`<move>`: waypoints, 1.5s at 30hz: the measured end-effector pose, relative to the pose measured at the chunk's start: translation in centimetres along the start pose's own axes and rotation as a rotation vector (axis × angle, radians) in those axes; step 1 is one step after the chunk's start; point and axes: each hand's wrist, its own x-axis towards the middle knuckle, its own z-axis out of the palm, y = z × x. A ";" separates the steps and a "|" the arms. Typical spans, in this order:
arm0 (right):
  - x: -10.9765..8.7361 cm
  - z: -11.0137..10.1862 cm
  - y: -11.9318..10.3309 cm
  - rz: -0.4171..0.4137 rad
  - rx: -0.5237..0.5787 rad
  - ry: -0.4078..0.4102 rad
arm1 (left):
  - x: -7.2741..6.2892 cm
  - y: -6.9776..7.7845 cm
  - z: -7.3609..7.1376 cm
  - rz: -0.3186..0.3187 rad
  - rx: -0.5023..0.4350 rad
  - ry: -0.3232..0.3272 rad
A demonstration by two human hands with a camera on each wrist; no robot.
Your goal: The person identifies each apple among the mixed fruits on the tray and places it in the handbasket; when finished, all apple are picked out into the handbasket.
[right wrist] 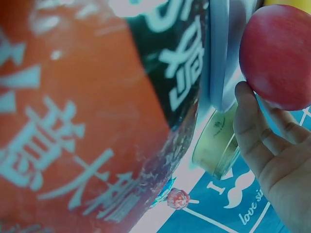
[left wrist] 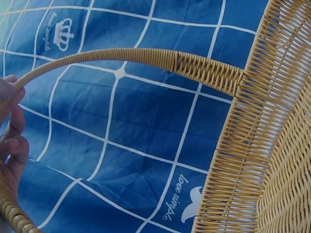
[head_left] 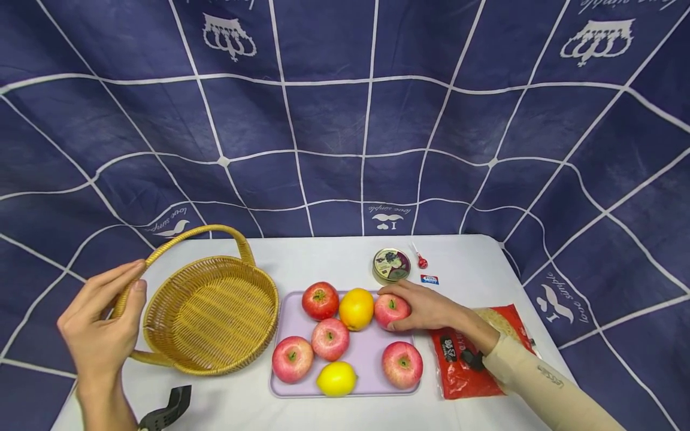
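My left hand (head_left: 102, 317) holds the arched handle (left wrist: 112, 54) of a golden woven basket (head_left: 215, 317) at the left of the table. No items show inside the basket. At the back right corner of a lilac tray (head_left: 372, 359), my right hand (head_left: 428, 306) has its thumb and fingers around a pink-red apple (head_left: 390, 310). From the right wrist camera, the fingers meet the underside of that apple (right wrist: 277, 56). Also on the tray are an orange (head_left: 356, 309), a lemon (head_left: 336, 379) and several other apples (head_left: 402, 365).
A red plastic food packet (head_left: 458, 371) lies right of the tray, under my right forearm. Behind the tray stands a round tin (head_left: 391, 265), with a red lollipop (head_left: 422, 261) and a small blue-and-red packet (head_left: 429, 279) beside it. A blue checked cloth (head_left: 334, 120) hangs behind the white table (head_left: 318, 254).
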 end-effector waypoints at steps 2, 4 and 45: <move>0.0 -0.1 -0.1 -0.002 -0.004 0.002 | 0.0 -0.1 -0.1 -0.004 -0.011 -0.003; -0.1 -0.1 -0.1 -0.006 -0.006 0.003 | -0.1 -0.1 -0.1 -0.006 -0.013 -0.006; 0.0 -3.4 -4.0 -0.061 -0.038 0.012 | -0.4 -0.8 -0.9 -0.008 0.067 -0.034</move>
